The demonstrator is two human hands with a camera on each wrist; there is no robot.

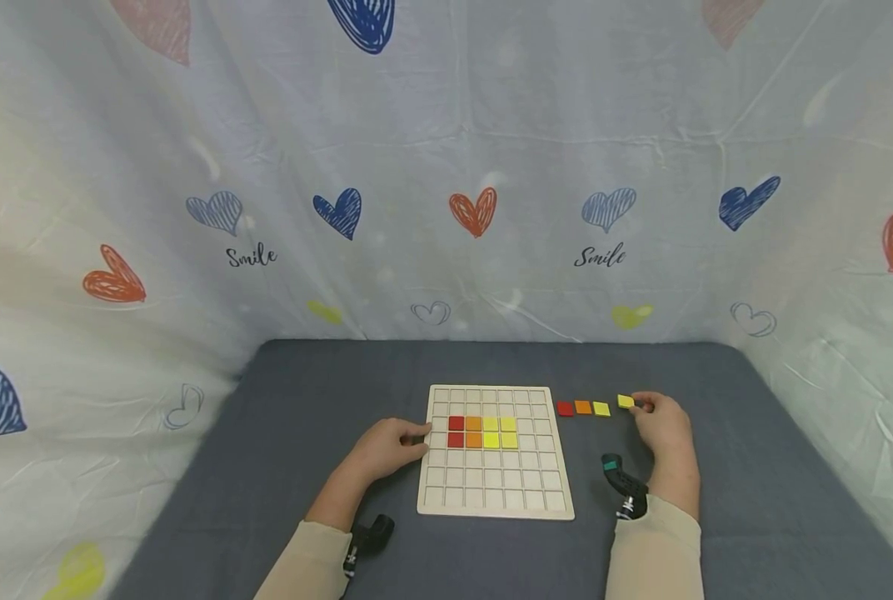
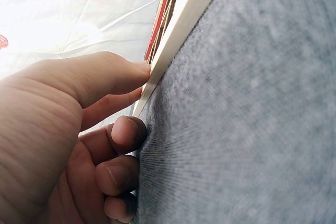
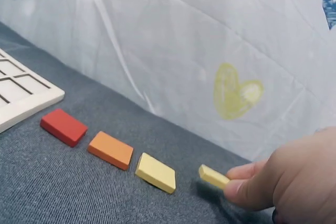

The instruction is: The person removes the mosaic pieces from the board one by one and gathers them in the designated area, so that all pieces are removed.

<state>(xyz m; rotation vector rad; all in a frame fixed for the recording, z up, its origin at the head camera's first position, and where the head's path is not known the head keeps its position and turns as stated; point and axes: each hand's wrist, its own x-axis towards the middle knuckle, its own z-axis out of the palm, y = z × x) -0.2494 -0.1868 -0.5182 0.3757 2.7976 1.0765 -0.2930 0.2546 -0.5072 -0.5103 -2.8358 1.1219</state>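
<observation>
My right hand (image 1: 662,423) pinches a yellow square tile (image 1: 626,402) between thumb and fingertips. In the right wrist view that tile (image 3: 213,177) is tilted, held a little above the cloth. To its left lie a second yellow tile (image 3: 156,172), an orange tile (image 3: 110,149) and a red tile (image 3: 63,127) in a row. My left hand (image 1: 386,450) rests at the left edge of a pale wooden grid board (image 1: 495,514). In the left wrist view the thumb touches the board's side (image 2: 184,32), and the other fingers are partly hidden.
On the board, red tiles (image 1: 456,432), orange tiles (image 1: 473,432) and yellow tiles (image 1: 500,432) fill two rows of cells. A dark grey cloth (image 1: 326,375) covers the table. Behind it hangs a white curtain (image 1: 416,275) printed with hearts.
</observation>
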